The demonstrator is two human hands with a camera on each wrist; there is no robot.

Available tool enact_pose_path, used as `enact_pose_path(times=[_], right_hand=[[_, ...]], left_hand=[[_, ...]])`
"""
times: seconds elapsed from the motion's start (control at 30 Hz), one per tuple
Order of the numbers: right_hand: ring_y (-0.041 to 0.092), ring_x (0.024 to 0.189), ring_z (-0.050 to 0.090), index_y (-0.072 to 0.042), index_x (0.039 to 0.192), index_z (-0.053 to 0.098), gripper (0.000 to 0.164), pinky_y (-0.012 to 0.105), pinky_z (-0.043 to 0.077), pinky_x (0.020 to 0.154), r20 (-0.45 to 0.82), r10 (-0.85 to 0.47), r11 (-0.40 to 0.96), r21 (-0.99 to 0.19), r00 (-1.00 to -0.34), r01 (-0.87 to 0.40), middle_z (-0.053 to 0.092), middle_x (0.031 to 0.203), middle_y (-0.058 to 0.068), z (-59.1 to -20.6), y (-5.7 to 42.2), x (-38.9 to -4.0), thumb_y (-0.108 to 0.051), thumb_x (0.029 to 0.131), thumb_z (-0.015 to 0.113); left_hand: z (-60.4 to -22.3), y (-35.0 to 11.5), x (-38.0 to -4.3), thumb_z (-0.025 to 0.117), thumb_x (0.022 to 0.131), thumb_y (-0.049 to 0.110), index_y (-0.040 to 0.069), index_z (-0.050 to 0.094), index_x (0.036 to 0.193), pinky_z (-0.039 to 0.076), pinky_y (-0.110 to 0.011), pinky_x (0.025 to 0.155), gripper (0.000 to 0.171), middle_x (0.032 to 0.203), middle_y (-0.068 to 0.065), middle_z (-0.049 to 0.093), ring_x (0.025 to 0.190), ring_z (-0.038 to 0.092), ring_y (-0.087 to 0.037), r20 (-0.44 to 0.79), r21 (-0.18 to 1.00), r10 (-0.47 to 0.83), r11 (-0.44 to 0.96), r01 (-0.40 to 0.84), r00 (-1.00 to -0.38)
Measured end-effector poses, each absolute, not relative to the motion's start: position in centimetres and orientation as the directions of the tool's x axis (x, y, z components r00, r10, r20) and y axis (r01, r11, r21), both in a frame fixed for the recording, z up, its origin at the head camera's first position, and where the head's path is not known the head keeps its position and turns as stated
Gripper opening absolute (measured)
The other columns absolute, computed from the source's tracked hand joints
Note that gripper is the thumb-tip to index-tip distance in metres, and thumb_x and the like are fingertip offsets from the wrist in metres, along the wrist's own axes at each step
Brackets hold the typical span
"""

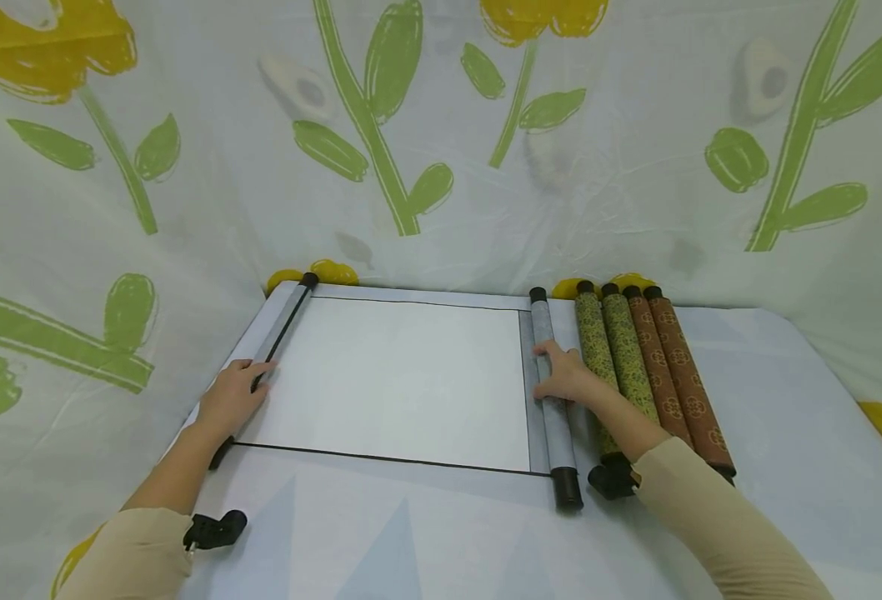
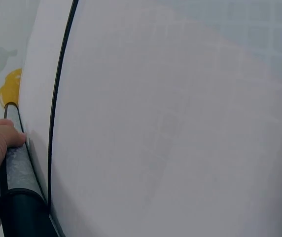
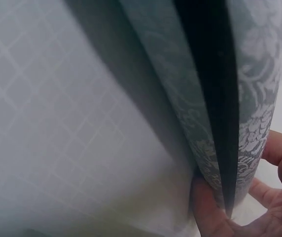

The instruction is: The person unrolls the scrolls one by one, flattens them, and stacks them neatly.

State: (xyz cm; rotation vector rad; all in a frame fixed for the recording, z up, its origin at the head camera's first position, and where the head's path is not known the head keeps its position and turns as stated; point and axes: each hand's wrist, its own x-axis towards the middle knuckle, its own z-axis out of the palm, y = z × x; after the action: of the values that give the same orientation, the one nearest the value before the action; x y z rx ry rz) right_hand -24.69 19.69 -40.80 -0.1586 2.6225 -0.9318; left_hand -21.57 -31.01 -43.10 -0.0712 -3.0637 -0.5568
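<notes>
A hanging scroll lies spread on the table, its blank white paper [image 1: 388, 375] framed by thin black lines. At its left end is a grey patterned roller [image 2: 22, 170] with black end knobs; my left hand [image 1: 231, 402] grips it near the middle, thumb over the top in the left wrist view. A thicker grey floral roll [image 1: 560, 442] with black knobs forms the right end. My right hand [image 1: 567, 377] holds this roll from its right side. Thumb and fingers [image 3: 207, 207] reach around both sides of it in the right wrist view.
Right of the scroll stand close together two rolled green-yellow patterned scrolls [image 1: 627, 358] and two rolled brown floral scrolls [image 1: 679, 367]. The table [image 1: 801, 433] has a pale cloth. Behind it hangs a white curtain [image 1: 223, 167] with flowers and leaves.
</notes>
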Motion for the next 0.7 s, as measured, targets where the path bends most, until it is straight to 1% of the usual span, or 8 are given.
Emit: enact_pose_path(times=[0.17,0.27,0.37,0.53,0.63,0.7], right_hand=[[0.034,0.084,0.046,-0.004,0.141,0.032,0.071,0.036,0.042,0.061,-0.296,-0.218,0.759,-0.650,-0.930,0.029,0.029,0.127,0.037,-40.82,19.92,-24.60,-0.012,0.080,0.069],[0.033,0.081,0.046,-0.004,0.141,0.031,0.072,0.035,0.041,0.059,-0.293,-0.225,0.749,-0.662,-0.929,0.027,0.029,0.127,0.037,-40.84,20.05,-24.58,-0.011,0.080,0.068],[0.034,0.084,0.045,-0.004,0.141,0.031,0.072,0.036,0.041,0.062,-0.289,-0.232,0.748,-0.663,-0.929,0.020,0.029,0.128,0.038,-40.85,20.14,-24.56,-0.010,0.080,0.068],[0.036,0.090,0.044,-0.004,0.141,0.031,0.072,0.037,0.041,0.066,-0.294,-0.232,0.749,-0.662,-0.927,0.022,0.028,0.130,0.038,-40.86,20.20,-24.56,-0.011,0.080,0.068],[0.035,0.089,0.044,-0.004,0.141,0.031,0.072,0.037,0.041,0.065,-0.294,-0.229,0.752,-0.659,-0.928,0.023,0.028,0.130,0.038,-40.85,20.17,-24.56,-0.011,0.080,0.069],[0.035,0.086,0.045,-0.004,0.141,0.031,0.071,0.036,0.041,0.064,-0.296,-0.228,0.753,-0.658,-0.928,0.024,0.028,0.129,0.038,-40.84,20.14,-24.56,-0.011,0.080,0.068]], left_hand=[[-43.07,-31.08,-21.68,0.043,0.093,0.010,0.004,0.051,0.134,0.043,-0.064,0.076,0.042,0.131,-0.037,0.038,0.115,0.041,-0.055,0.026,0.356,0.029,0.934,0.036,-0.999],[-43.15,-31.31,-21.76,0.041,0.094,0.010,0.004,0.049,0.135,0.044,-0.062,0.075,0.043,0.130,-0.037,0.038,0.114,0.042,-0.055,0.018,0.356,0.018,0.934,0.023,-1.000],[-43.17,-31.59,-21.79,0.044,0.094,0.012,0.004,0.047,0.136,0.045,-0.062,0.075,0.043,0.130,-0.037,0.039,0.113,0.042,-0.056,0.012,0.356,0.018,0.934,0.021,-1.000],[-42.79,-31.72,-21.69,0.056,0.092,0.015,0.003,0.046,0.136,0.045,-0.063,0.075,0.046,0.129,-0.037,0.040,0.113,0.042,-0.057,0.003,0.367,0.018,0.930,0.018,-1.000],[-42.51,-31.71,-21.60,0.058,0.092,0.014,0.002,0.046,0.136,0.045,-0.062,0.075,0.047,0.127,-0.038,0.041,0.112,0.043,-0.057,0.003,0.370,0.012,0.929,0.013,-1.000],[-42.38,-31.71,-21.54,0.057,0.092,0.013,0.001,0.046,0.136,0.045,-0.062,0.075,0.047,0.127,-0.038,0.041,0.111,0.043,-0.057,0.005,0.367,0.013,0.930,0.014,-1.000]])
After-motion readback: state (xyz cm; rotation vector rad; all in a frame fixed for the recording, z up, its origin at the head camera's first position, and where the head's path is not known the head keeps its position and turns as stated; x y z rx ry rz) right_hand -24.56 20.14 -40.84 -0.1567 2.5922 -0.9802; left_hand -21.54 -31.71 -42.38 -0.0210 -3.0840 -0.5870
